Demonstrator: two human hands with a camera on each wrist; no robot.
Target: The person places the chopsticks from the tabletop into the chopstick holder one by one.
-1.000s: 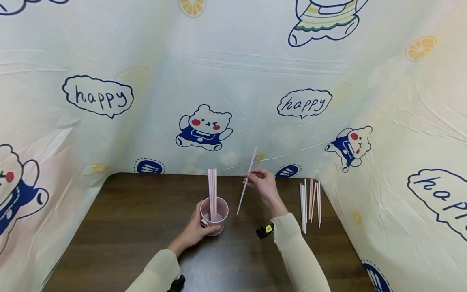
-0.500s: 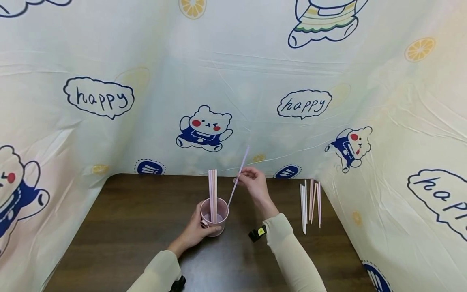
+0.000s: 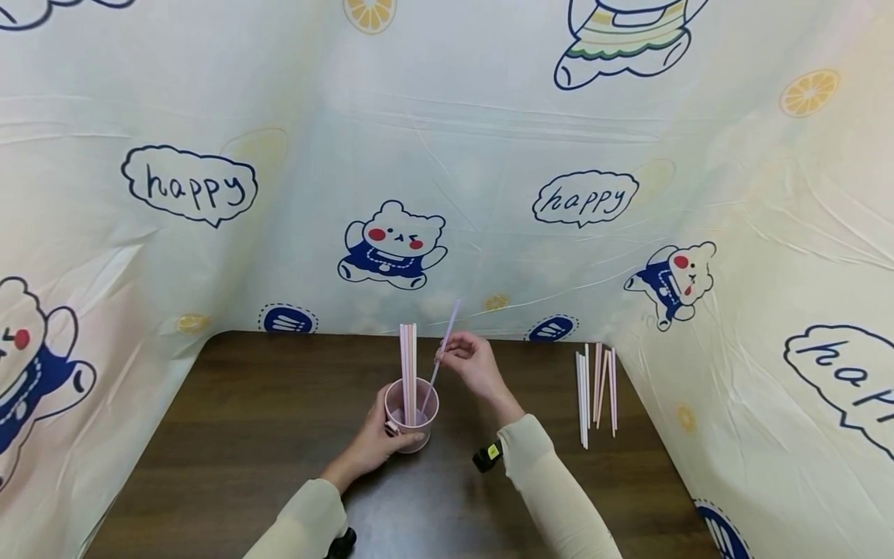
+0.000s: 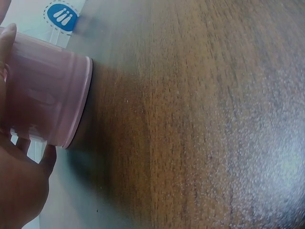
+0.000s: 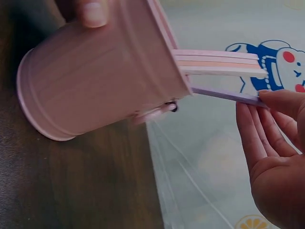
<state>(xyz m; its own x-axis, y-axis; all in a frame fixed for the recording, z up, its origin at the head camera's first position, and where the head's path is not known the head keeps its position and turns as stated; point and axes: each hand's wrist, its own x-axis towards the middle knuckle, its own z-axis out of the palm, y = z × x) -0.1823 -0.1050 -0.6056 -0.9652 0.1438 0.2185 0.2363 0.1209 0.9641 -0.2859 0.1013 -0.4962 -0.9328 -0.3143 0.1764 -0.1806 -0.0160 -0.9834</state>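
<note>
The site is a screened tabletop work area: cartoon-printed sheeting (image 3: 482, 116) bounds the wood-grain table (image 3: 265, 411) at 9, 12 and 3 o'clock.

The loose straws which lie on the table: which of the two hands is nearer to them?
The right. The right hand is left of the loose straws, pinching a purple straw; the left hand is farther left, gripping the cup.

Cream sleeves (image 3: 556, 485); bare hands (image 3: 473, 366); black wrist units (image 3: 484, 460), right one marked yellow.
</note>
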